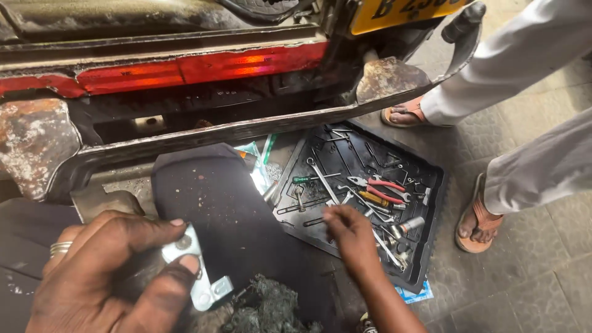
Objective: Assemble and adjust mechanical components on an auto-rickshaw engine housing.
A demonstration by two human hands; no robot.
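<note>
**Hands at a tool tray behind a vehicle**

Seen from the head camera, the left hand [114, 271] is low in the foreground, thumb and fingers pinched on a small pale metal bracket [196, 271] with a bent tab at its lower end (a ring shows on one finger). The bracket sits above a dark mat [240, 209] that lies on the ground under the vehicle's rusty bumper [246, 129].

The right hand [353, 237] reaches out over the near edge of a black tool tray [435, 203], fingers curled downward among the tools; whether it grips any of them cannot be told. In the tray lie a spanner [320, 179], red-handled pliers [382, 188], a green-handled screwdriver [308, 179] and other small tools, loosely scattered.

A clump of dark greasy rag [265, 308] lies at the bottom edge, just beside the bracket. To the right of the tray stands another person in pale trousers [530, 166] and sandals [475, 228], on a paved floor.
</note>
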